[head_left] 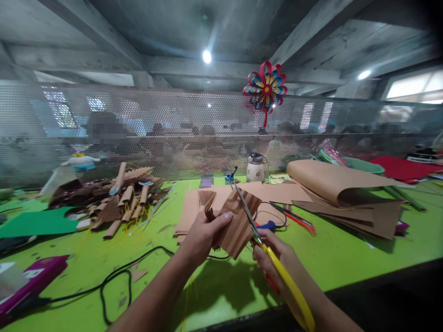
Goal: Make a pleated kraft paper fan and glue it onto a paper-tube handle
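The left hand (pixel 207 230) is pinched on the pleated paper (pixel 238 226), thumb laid on top, and the right hand (pixel 277 260) is curled just right of it

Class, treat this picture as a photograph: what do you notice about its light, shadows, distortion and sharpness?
Head view: glare streaks from the ceiling lamp; the right-hand window is washed out; soft shadow falls on the green table below the left hand and right hand; the picture looks stretched towards its sides; shapes behind the perforated screen are indistinct, a few pixelated.
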{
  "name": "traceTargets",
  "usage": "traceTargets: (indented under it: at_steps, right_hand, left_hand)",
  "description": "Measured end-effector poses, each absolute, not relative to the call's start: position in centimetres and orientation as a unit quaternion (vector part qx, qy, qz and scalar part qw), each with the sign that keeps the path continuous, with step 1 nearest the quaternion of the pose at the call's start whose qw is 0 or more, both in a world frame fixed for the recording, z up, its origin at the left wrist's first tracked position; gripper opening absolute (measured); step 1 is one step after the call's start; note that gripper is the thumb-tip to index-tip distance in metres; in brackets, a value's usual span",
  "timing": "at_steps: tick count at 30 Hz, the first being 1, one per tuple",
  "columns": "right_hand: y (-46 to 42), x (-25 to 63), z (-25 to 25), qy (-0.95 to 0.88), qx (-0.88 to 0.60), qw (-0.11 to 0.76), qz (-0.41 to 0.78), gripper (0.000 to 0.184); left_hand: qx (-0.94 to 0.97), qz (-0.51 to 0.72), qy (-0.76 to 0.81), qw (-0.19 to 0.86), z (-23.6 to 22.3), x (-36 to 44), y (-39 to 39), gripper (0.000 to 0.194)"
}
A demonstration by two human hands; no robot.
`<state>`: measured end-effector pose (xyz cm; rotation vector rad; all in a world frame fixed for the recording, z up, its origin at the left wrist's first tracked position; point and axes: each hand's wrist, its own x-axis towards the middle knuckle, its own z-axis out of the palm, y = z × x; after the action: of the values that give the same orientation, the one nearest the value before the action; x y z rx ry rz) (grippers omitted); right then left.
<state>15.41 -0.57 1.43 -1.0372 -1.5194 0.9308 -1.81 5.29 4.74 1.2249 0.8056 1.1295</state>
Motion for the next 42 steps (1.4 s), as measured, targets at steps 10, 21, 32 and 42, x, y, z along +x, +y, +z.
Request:
traceTargets:
  at_steps: [10,21,32,42]
  right_hand:
    - [-0.8,15.2,1.0,-0.588,-0.44,0.526,0.429,0.05]
    - [-0.9,14.4,0.8,-0.552,-0.439,0.547,0.451,0.052]
    - [-1.0,14.4,0.8,-0.542,-0.45,0.548,0.451,0.051]
    - [-1.0,14.6,1.3,-0.554,-0.433,0.563,0.434,0.047]
  left_hand:
    - [0.521,0.489,0.35,0.606,4.5,-1.8,5.4,0.027]
    - [0.505,0.495,0.355,0.611,3.8,-1.6,5.6,0.027]
    - [0.515,0.495,0.357,0.602,4.0,-1.5,5.5,0.027]
    - [0.547,0.466,0.358,0.596,3.6,-1.4,5.5,0.032]
